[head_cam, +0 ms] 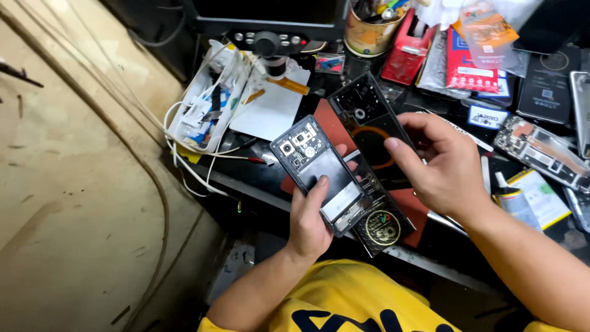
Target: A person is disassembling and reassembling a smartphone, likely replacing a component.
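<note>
Both hands work at centre frame above a crowded repair bench. Open room lies only to the left, where bare brown floor fills the frame's left third; the bench edge [258, 190] runs diagonally from centre left toward the lower right, and a white tray of cables [203, 110] sits at that edge. To the right and along the top, loose phone parts, a red box [409, 52] and a tub of tools [369, 31] leave no free surface.

Rising from the lower centre, the left hand [310, 218] has its forearm angled up from a yellow shirt [344, 301], thumb pressed on the face of an opened phone body [316, 172] and fingers wrapped behind it, holding it tilted toward the upper left. From the lower right comes the right hand [439, 163], wrist bent, thumb and fingers curled close at the edge of a dark back cover [369, 129].

That cover lies just behind the phone body, overlapping it, on a red mat [332, 123].
</note>
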